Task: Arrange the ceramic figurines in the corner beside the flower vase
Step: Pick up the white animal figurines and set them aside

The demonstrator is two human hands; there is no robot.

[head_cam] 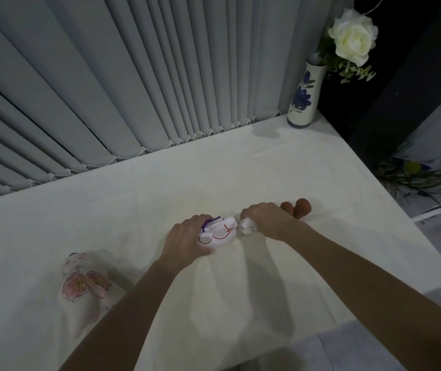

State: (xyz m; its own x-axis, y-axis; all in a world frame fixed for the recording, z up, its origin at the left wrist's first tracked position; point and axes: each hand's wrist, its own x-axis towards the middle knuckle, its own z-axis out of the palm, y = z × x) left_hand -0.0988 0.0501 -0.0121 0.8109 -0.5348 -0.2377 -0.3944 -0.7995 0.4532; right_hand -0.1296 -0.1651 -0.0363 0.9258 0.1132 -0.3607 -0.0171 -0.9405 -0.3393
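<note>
Two hands are working on the white tablecloth [281, 162] | left hand [187, 243] is grasping a white ceramic figurine with red and purple lines [220, 231] | right hand [266, 219] is gripping a small white figurine [246, 226] | both are lying mid-table, well apart from the blue-flowered white vase [303, 96] in the far corner.

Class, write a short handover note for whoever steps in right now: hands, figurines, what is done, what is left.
Left hand: gripping the white figurine with purple and red lines.
Right hand: closed on a small white figurine.
Brown figurine stands behind the right hand; pink-flowered figurine sits at the near left.
Flower vase stands in the far right corner.
Done: nothing placed there.
Left: move all four beside the vase.
</note>
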